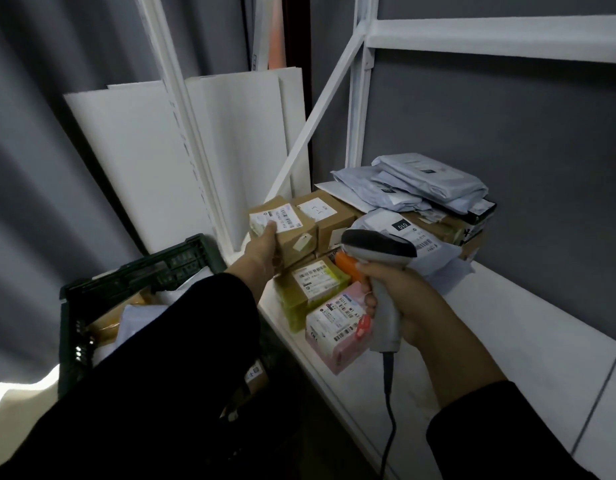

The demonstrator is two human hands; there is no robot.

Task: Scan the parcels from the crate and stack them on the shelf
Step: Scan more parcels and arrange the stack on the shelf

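My left hand [263, 249] grips a small brown cardboard parcel [291, 228] with white labels, held at the left end of the pile on the white shelf [507, 334]. My right hand [403, 303] holds a grey barcode scanner [379, 258] by its handle, its dark head pointing left over the pile and its cable hanging down. The pile holds brown boxes [329, 216], a yellow-green parcel [310, 289], a pink parcel [337, 330] and grey mailer bags [420, 181]. A dark green crate [133, 271] with more parcels stands lower left, partly hidden by my sleeve.
White boards [143, 161] lean against the grey wall behind the crate. White shelf uprights and a diagonal brace [317, 119] frame the pile, with an upper shelf beam [490, 39] above. The shelf surface stretches to the right of the pile.
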